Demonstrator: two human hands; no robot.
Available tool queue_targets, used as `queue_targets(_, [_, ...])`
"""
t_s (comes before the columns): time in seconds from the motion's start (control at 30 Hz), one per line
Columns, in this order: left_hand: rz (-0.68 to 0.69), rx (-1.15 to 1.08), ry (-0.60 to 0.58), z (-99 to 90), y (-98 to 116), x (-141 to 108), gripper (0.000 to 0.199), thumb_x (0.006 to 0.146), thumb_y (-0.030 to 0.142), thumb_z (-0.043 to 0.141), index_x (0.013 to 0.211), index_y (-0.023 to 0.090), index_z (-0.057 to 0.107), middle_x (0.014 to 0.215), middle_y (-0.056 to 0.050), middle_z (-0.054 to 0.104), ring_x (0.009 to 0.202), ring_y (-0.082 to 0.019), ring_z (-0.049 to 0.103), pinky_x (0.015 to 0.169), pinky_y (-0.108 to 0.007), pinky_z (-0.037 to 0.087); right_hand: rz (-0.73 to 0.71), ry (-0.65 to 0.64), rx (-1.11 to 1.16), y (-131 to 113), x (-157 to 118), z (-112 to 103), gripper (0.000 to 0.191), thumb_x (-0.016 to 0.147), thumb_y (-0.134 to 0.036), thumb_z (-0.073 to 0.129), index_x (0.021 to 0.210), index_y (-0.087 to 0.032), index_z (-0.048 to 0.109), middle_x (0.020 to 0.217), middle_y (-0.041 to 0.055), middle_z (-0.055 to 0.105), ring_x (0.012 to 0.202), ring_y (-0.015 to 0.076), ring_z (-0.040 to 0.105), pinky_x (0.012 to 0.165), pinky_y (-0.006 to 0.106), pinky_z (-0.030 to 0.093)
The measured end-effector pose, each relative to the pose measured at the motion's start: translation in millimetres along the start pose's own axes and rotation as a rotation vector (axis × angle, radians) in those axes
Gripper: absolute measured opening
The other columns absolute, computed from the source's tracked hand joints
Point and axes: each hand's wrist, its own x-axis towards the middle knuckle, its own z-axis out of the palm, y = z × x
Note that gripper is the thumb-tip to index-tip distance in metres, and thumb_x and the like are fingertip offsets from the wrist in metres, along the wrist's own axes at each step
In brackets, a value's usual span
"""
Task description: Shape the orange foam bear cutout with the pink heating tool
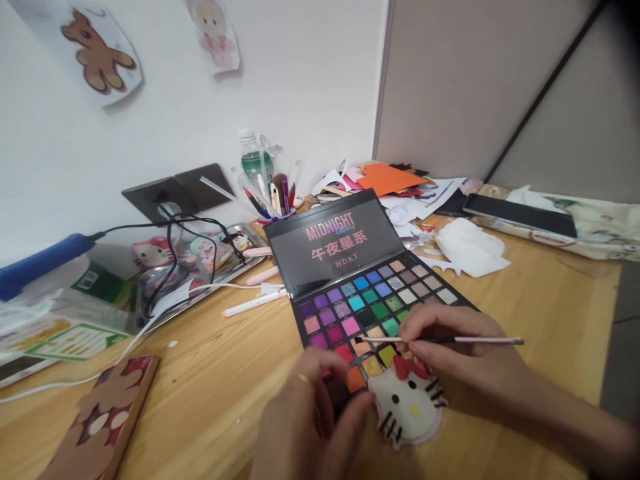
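Observation:
My right hand (455,340) pinches a thin makeup brush (480,341) with a pale pink handle. The brush lies level, its small dark tip pointing left over an open eyeshadow palette (333,260) with many coloured pans. Below it is a flat white cat-face piece (411,413) with a red bow, black eyes and whiskers, and a yellow nose; it overlaps the palette's near edge. Curled loosely at the piece's left side, my left hand (310,413) has thumb and forefinger apart, with nothing visible between them. Whether its thumb touches the piece I cannot tell.
A brown palette (107,420) lies at the left front. Behind it a metal tray (200,300) holds stickers and cables. Pens (255,303) lie beside the tray. A pen holder, bottle (255,157), paper scraps (393,181), crumpled tissue (470,247) and phone (520,215) line the back.

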Motion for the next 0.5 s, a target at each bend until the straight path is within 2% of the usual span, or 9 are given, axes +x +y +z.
queue_targets(0.07, [-0.201,-0.308,-0.056,-8.8,2.2,14.4,0.03,0.068,0.037,0.052,0.092,0.02,0.046,0.049,0.006,0.045,0.039,-0.006,0.041,0.036,-0.016,0.034,0.001,-0.055,0.06,-4.4,-1.1,-0.6,0.003,0.074,-0.02,0.053,0.074,-0.018,0.055,0.066,0.0006,0.059,0.058,0.01,0.055,0.05,0.019,0.043])
queue_targets(0.1, [-0.278,-0.433,-0.099,-11.4,4.7,19.7,0.031,0.067,0.037,0.054,0.091,0.019,0.046,0.053,0.005,0.047,0.04,-0.006,0.041,0.037,-0.016,0.035,0.007,-0.077,0.078,-7.1,-1.8,-0.7,0.004,0.074,-0.02,0.054,0.074,-0.018,0.056,0.067,0.0012,0.059,0.061,0.0108,0.055,0.052,0.02,0.044])
queue_targets(0.2, [-0.392,-0.61,-0.216,-14.1,14.6,26.4,0.019,0.067,0.033,0.055,0.073,0.016,0.054,0.053,0.003,0.048,0.042,-0.005,0.039,0.039,-0.016,0.032,0.031,-0.114,0.122,-14.6,-4.5,-2.1,0.005,0.072,-0.022,0.057,0.072,-0.017,0.058,0.069,0.0019,0.059,0.064,0.0117,0.055,0.054,0.021,0.043])
queue_targets(0.27, [-0.395,-0.622,-0.21,-14.1,20.2,24.7,0.015,0.065,0.03,0.058,0.065,0.015,0.058,0.053,0.002,0.05,0.044,-0.005,0.041,0.04,-0.016,0.031,0.048,-0.118,0.167,-17.1,-6.9,-4.2,0.006,0.071,-0.022,0.058,0.073,-0.017,0.058,0.071,0.0017,0.06,0.064,0.011,0.055,0.054,0.02,0.043])
queue_targets(0.37, [-0.347,-0.61,-0.172,-12.6,24.8,19.1,0.01,0.064,0.026,0.06,0.066,0.016,0.062,0.059,0.0,0.057,0.049,-0.008,0.046,0.043,-0.018,0.036,0.067,-0.13,0.31,-15.5,-10.2,-7.7,0.006,0.071,-0.022,0.058,0.076,-0.017,0.058,0.069,0.0006,0.061,0.059,0.0075,0.053,0.052,0.017,0.042])
queue_targets(0.5, [-0.138,-0.46,-0.135,-8.9,27.1,13.8,0.008,0.068,0.023,0.056,0.069,0.019,0.063,0.069,-0.002,0.059,0.064,-0.012,0.052,0.056,-0.022,0.04,0.152,-0.116,0.518,-8.5,-12.8,-11.2,0.006,0.075,-0.022,0.054,0.078,-0.018,0.056,0.065,-0.0004,0.061,0.055,0.0054,0.052,0.052,0.015,0.041])
